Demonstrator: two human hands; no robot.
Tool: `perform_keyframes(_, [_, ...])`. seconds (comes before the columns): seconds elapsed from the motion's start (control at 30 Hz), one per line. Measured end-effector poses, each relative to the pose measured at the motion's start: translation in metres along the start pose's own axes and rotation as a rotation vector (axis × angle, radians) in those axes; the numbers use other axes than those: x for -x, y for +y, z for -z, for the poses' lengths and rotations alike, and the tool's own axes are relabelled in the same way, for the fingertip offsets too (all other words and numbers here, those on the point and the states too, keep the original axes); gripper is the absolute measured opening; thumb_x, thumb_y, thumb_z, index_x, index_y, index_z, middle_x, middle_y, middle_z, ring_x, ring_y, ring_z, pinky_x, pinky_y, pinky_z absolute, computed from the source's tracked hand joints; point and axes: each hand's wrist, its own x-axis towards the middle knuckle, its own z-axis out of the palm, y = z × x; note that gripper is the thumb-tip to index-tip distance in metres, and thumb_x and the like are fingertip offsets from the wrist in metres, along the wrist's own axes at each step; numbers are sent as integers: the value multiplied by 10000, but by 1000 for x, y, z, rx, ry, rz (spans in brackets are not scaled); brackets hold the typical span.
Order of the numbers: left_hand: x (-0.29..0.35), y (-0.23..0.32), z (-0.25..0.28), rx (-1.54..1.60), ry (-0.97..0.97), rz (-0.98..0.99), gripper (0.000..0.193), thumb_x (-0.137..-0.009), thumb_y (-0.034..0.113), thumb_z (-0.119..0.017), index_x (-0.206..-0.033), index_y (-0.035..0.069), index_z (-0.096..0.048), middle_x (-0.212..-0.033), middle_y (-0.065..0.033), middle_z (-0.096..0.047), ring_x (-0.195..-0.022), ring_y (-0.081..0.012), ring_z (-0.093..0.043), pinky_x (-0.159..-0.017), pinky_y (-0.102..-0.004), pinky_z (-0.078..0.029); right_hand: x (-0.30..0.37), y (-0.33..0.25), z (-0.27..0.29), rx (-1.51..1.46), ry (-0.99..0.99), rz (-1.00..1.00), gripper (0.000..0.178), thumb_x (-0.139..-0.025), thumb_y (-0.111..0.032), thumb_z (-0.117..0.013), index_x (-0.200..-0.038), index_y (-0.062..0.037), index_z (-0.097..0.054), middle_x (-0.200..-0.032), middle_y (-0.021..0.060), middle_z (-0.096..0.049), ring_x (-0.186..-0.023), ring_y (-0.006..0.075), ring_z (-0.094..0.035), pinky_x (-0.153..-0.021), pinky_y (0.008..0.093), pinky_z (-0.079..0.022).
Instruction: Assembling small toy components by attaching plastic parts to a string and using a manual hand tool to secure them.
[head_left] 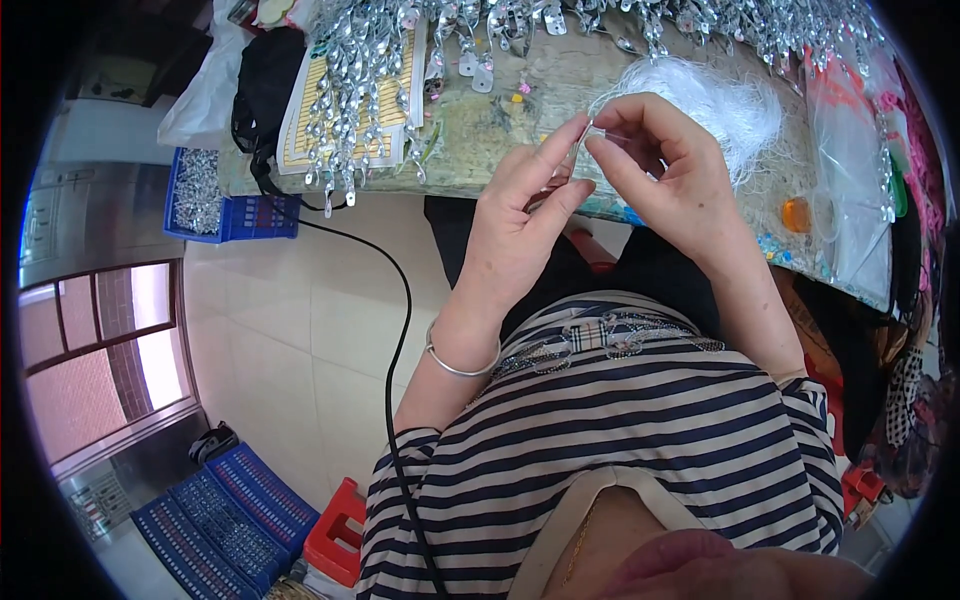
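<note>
Closest to us is the striped top (650,430), a soft knit, with a smooth metal bangle (463,371) on the left wrist. Beyond it, both of our hands meet at the desk's near edge. The left hand (530,200) has its fingers curled round a small shiny piece (597,132), and the right hand (662,165) pinches at its upper end between thumb and forefinger. The piece is largely hidden by our fingers, so we cannot tell its exact shape, or whether thread runs to it.

For work this fine, we do well to keep the left grip steady and light, let only the right fingertips move, and keep loose fibres out of the pinch.

Just past the right hand lies the white thread (735,115), a fluffy, hair-thin tangle. The desk (465,130) looks worn and mottled. Farther off, silver strands (345,95) of glossy, twisted strips with flat, holed tabs spill over paper.
</note>
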Motion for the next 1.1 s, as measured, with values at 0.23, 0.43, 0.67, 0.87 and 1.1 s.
perform_keyframes(0.23, [1, 3, 1, -289, 17, -195, 482, -800, -3, -630, -1257, 137, -568, -791, -53, -511, -731, -142, -507, -701, -250, -446, 0, -8, 0, 30, 31, 125, 219, -803, -40, -655, -1007, -18, -578, -894, -1, -509, -634, 37, -438, -551, 171, -356])
perform_keyframes(0.43, [5, 9, 1, -432, 7, -166, 397, -810, 18, -641, -1200, 83, -604, -843, -45, -548, -784, -130, -528, -720, -241, -438, -1, 1, 2, 67, 16, 221, 51, -835, -18, -624, -878, 3, -607, -906, 35, -512, -707, 56, -492, -594, 176, -393])
perform_keyframes(0.67, [11, 7, 4, -378, -25, -110, 423, -807, 16, -644, -1220, 95, -594, -835, -35, -539, -765, -115, -510, -724, -234, -432, -6, 17, 2, -143, 33, 189, 66, -854, -81, -633, -866, -18, -617, -934, 8, -523, -762, 61, -498, -627, 184, -394])
perform_keyframes(0.87, [18, -15, 11, -105, -105, -60, 375, -841, 29, -623, -1214, 65, -591, -890, -28, -580, -779, -104, -527, -722, -246, -451, -7, 6, 3, -492, -108, -203, 110, -868, -172, -642, -858, -62, -635, -957, -50, -534, -739, 33, -463, -589, 177, -366])
perform_keyframes(1.1, [5, 1, 5, 431, -14, 277, 175, -849, 60, -646, -1005, -16, -664, -860, -28, -624, -681, -68, -547, -613, -197, -437, -4, 6, -12, -484, -230, -154, 110, -876, -146, -621, -869, -36, -630, -897, -28, -510, -771, 50, -499, -647, 192, -404])
